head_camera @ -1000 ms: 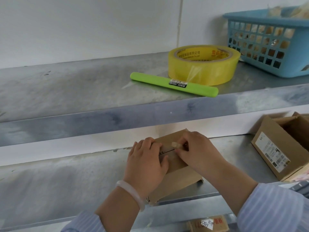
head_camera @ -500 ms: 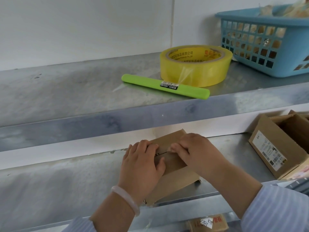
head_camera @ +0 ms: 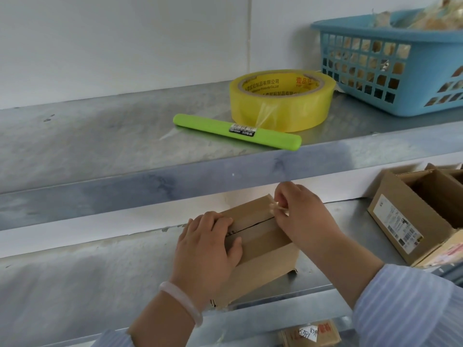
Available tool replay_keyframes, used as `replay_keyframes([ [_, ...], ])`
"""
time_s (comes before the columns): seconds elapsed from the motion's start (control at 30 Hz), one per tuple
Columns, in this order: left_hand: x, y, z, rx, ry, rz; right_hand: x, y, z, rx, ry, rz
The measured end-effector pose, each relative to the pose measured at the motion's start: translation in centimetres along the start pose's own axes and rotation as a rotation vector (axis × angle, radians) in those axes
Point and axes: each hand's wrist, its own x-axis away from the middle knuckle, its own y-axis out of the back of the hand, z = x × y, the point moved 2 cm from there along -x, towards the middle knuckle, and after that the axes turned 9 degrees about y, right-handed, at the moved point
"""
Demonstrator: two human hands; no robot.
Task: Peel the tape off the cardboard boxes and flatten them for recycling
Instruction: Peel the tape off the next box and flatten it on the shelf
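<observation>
A small brown cardboard box [head_camera: 260, 244] stands on the lower metal shelf [head_camera: 75, 284], its top flaps closed along a dark seam. My left hand [head_camera: 205, 249] rests on the box's left end, fingers curled over the top edge and thumb on the front flap. At the right end of the seam my right hand [head_camera: 300, 216] pinches a strip of clear tape [head_camera: 279, 207], lifted off the box top. A second cardboard box [head_camera: 406, 221] with a shipping label stands open at the right.
On the upper shelf [head_camera: 100, 136] lie a roll of yellow tape [head_camera: 281, 98], a green cutter [head_camera: 235, 132] and a blue plastic basket [head_camera: 395, 68] holding crumpled tape. The upper shelf's front lip hangs just above my hands. Another labelled box [head_camera: 310, 334] sits below.
My right hand has moved from the middle of the seam to the box's right end, pulling the tape strip up and away. The left hand stays on the box.
</observation>
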Motion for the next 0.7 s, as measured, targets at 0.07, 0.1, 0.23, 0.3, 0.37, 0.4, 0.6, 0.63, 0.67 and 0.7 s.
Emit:
replay_keyframes([
  [0.07,0.0,0.0,0.0,0.000,0.001,0.004,0.5,-0.4,0.1,0.030,0.084,-0.014],
  [0.1,0.0,0.0,0.0,0.000,0.006,0.007,0.8,-0.6,0.1,0.052,0.126,0.000],
  [0.23,-0.1,0.0,0.2,0.006,0.007,0.009,1.5,-0.9,-0.1,0.003,0.152,0.054],
  [0.3,-0.2,0.0,0.3,0.001,-0.008,0.011,1.5,-0.7,-0.2,-0.097,0.044,0.043],
  [0.37,-0.3,0.0,0.5,0.007,-0.026,0.011,1.2,-0.8,-0.5,-0.067,-0.007,0.088],
  [0.4,-0.4,0.0,0.6,0.014,-0.034,0.014,1.1,-0.9,-0.5,-0.040,-0.020,0.113],
  [0.6,-0.8,-0.1,1.1,0.032,-0.058,0.030,1.0,-0.6,-1.4,-0.066,-0.077,0.007],
  [0.63,-0.8,0.0,1.2,0.030,-0.057,0.035,1.2,-0.6,-1.5,-0.069,-0.046,-0.026],
  [0.67,-0.9,0.0,1.2,0.020,-0.054,0.047,1.4,-0.6,-1.4,-0.060,0.007,-0.058],
  [0.7,-1.0,0.0,1.2,0.007,-0.050,0.062,1.7,-0.6,-1.3,-0.044,0.071,-0.077],
])
